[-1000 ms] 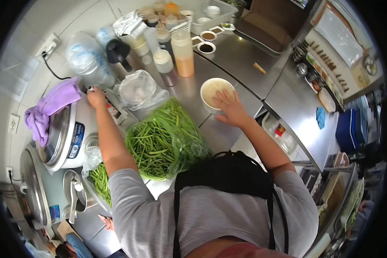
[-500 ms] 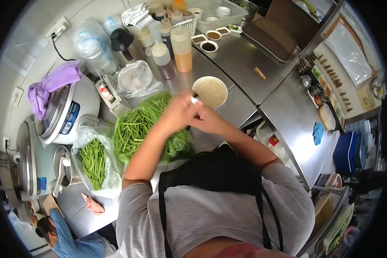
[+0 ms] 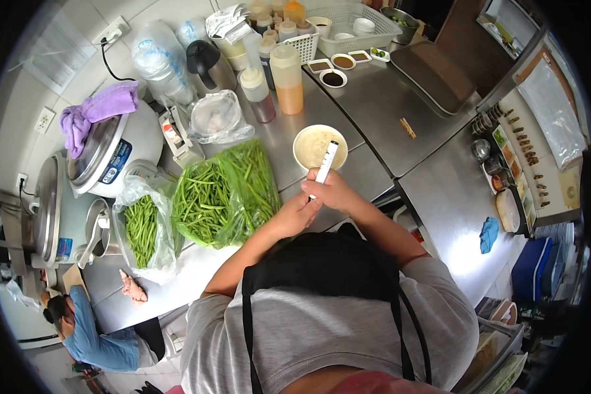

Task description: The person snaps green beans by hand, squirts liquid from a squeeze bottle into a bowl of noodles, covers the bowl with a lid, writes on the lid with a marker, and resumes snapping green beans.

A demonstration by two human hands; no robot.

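Observation:
A white marker point(image 3: 327, 163) with black ends stands slanted before my chest, its upper end overlapping the bowl in view. My right hand point(image 3: 335, 192) is closed around its lower part. Just below and to the left, my left hand point(image 3: 298, 214) is closed at the marker's bottom end, its fingertips touching my right hand. Beyond them is a white bowl point(image 3: 302, 152) of pale, cloudy contents. To the left of my hands lies a green plastic bag point(image 3: 259, 177) full of green beans point(image 3: 203, 197).
A clear bag of beans point(image 3: 141, 230), a large cooker point(image 3: 144, 144) with a purple cloth point(image 3: 98, 111), and squeeze bottles point(image 3: 287, 82) stand on the left. Small sauce dishes point(image 3: 333, 79) sit at the back. A person in blue point(image 3: 102, 338) is at lower left.
Both hands have come down toward my body, away from over the bowl's edge. The marker, mostly hidden before, now shows upright between them. The camera view has shifted slightly.

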